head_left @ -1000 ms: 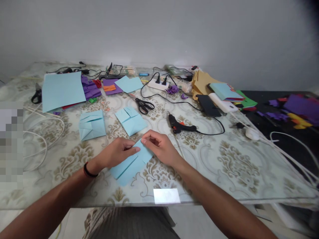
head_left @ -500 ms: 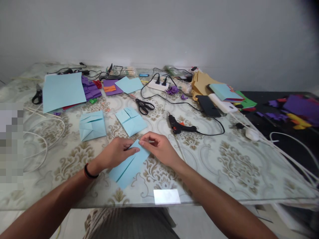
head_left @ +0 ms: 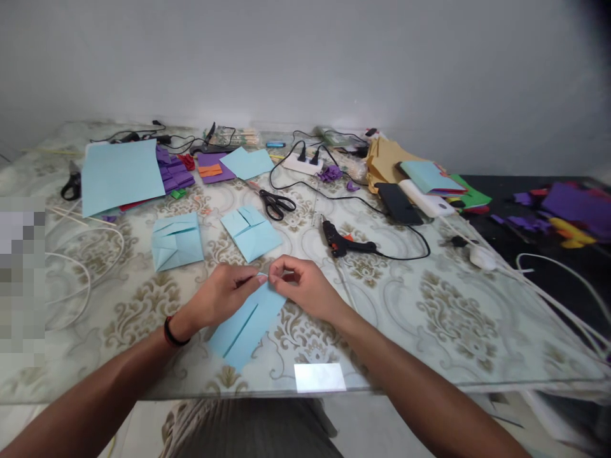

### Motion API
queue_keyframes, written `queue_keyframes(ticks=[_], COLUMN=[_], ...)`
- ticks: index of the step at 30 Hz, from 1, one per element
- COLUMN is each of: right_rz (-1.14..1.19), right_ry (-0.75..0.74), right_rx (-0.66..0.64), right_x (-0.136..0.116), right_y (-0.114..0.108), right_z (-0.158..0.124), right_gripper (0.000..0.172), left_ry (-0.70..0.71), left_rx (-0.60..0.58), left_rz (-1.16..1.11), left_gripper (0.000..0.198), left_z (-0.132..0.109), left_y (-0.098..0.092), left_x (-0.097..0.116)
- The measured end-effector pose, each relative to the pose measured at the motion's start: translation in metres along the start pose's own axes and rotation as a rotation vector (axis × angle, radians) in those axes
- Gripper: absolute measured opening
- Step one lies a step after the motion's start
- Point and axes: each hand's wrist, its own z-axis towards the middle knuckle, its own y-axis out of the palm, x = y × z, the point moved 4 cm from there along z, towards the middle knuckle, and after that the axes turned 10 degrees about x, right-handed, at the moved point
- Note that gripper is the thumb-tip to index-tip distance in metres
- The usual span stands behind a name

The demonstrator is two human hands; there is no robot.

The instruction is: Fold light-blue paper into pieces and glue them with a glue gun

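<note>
A folded sheet of light blue paper [head_left: 248, 327] lies slanted on the table before me, a long slit-like seam down its middle. My left hand [head_left: 224, 292] pinches its far corner, thumb on top. Opposite it, my right hand [head_left: 300, 285] grips the same far edge between thumb and curled fingers. Both sets of fingertips almost meet there and hide the corner. Just beyond my hands rest two more folded light blue papers: one with creased flaps [head_left: 177, 245] at left, another with a short slit [head_left: 251, 234] in the middle.
Black scissors [head_left: 274, 202] and a black glue gun [head_left: 346, 242] with its cord lie past my hands. A white power strip [head_left: 303, 163], a dark phone [head_left: 400, 203] and a large blue sheet [head_left: 121, 178] stand farther back. White cables [head_left: 544, 292] run along the right.
My left thumb has slid up to the far corner, close to my right fingertips. The held paper has shifted slightly toward me, and more of its surface shows.
</note>
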Motion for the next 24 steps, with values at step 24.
queue_keyframes(ticks=[24], right_rz=[-0.017], right_ry=[-0.059], right_rx=[0.0], right_x=[-0.008], right_y=[-0.002], right_z=[0.001], right_gripper=[0.001], left_ry=[0.029], left_rx=[0.118], left_rz=[-0.03], left_gripper=[0.03], left_z=[0.0], left_y=[-0.01], left_x=[0.0])
